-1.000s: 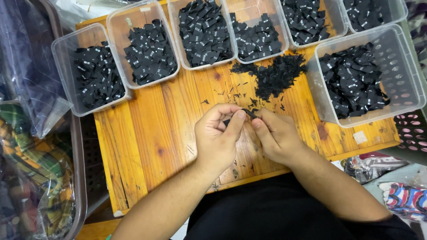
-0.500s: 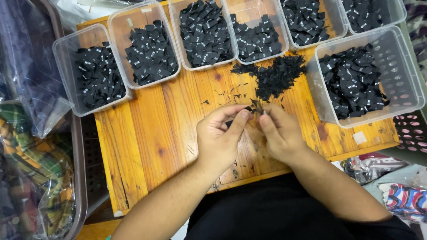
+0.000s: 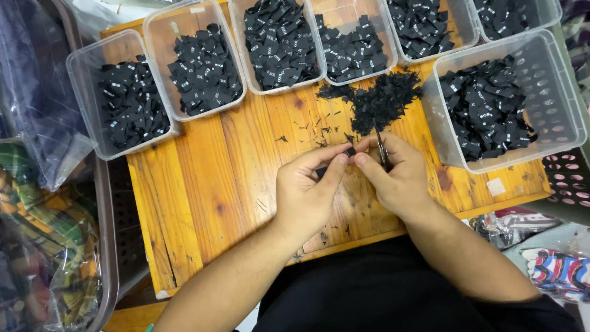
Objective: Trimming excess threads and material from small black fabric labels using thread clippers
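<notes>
Wooden board: orange-brown slatted top, the landmark for all entries below.

Left hand: over the middle of the board, thumb and forefinger pinched shut on a small black label.

Right hand: just right of the left hand, fingertips meeting it at the label; curled closed around small scissors, whose metal blades stick up between the fingers toward the far edge of the board.

Black label: held above the board's centre, between the fingertips of both hands, just short of the scrap pile.

Scrap pile: loose heap of black trimmings lying on the board beyond the hands, with stray threads scattered around it.

Clear plastic tubs: a row along the far edge of the board, each holding cut black labels with white marks.

Large clear tub: on the board's right end, partly filled with the same labels.

Bagged fabrics: off the board's left side, checked cloth in clear plastic.
</notes>
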